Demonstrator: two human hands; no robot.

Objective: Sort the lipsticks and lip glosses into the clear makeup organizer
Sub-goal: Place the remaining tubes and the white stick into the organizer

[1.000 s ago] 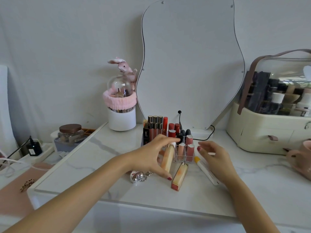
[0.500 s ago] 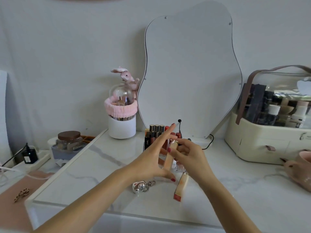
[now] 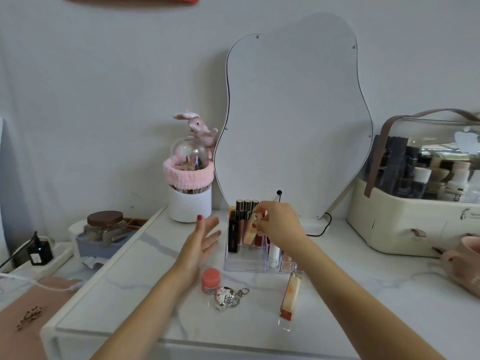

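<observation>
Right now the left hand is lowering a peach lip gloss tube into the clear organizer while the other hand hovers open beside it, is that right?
Not quite: the head view shows the right hand lowering the peach lip gloss tube into the clear organizer. The left hand is the one hovering open beside it.

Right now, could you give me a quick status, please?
Right hand lowering gloss into organizer. Left hand open, empty. Second gloss still on table.

Right hand (image 3: 279, 223) pinched, left hand (image 3: 198, 245) splayed
</observation>
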